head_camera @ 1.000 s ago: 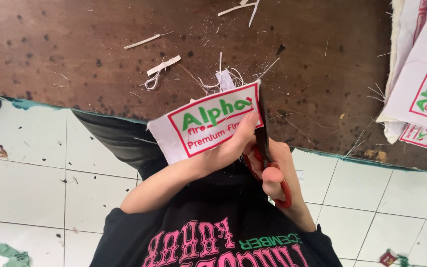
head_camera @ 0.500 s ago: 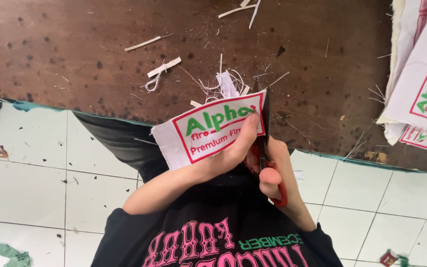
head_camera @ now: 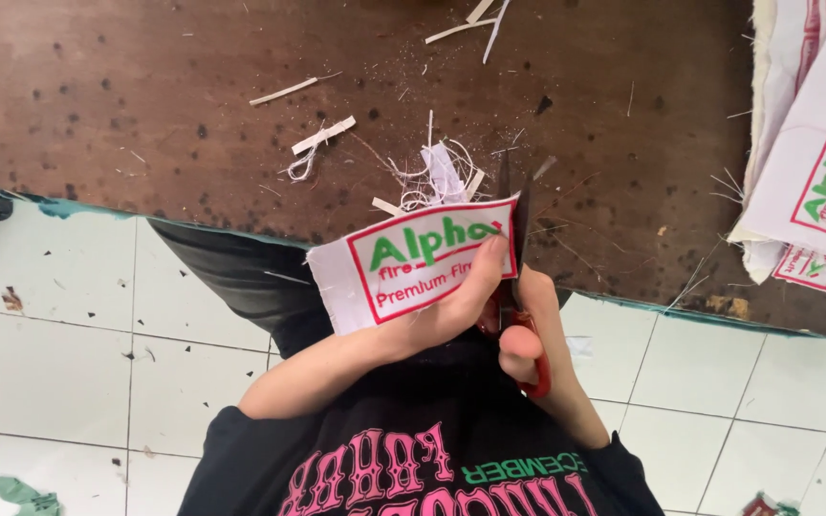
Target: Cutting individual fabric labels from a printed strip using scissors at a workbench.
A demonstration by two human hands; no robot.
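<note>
Head view, looking straight down over the person's chest. The left hand [head_camera: 456, 306] holds a white woven label [head_camera: 413, 260] with a red border and green and red print, thumb pressed on its printed face near the right edge, fingers closed behind it. The label is raised above the near edge of the brown tabletop [head_camera: 145, 105], tilted slightly up to the right, and not touching the surface.

The right hand [head_camera: 532, 330] is closed around the red handles of a pair of scissors [head_camera: 520, 287]. The dark blades point toward the far side and run along the label's right edge; whether they are open or shut on the cloth cannot be told, since the blades appear as one thin dark line (the view here is poor).

On the tabletop just beyond the label lies a small heap of white trimmings and loose threads [head_camera: 437, 177]. Further strips of offcut [head_camera: 322, 136] lie to the left and at the far edge. At the far right a stack of similar printed labels [head_camera: 815, 162] overhangs the tabletop.

Below the tabletop edge, a white tiled floor [head_camera: 59, 363] shows, with small scraps on it. The person wears a black shirt with pink lettering [head_camera: 413, 468].
</note>
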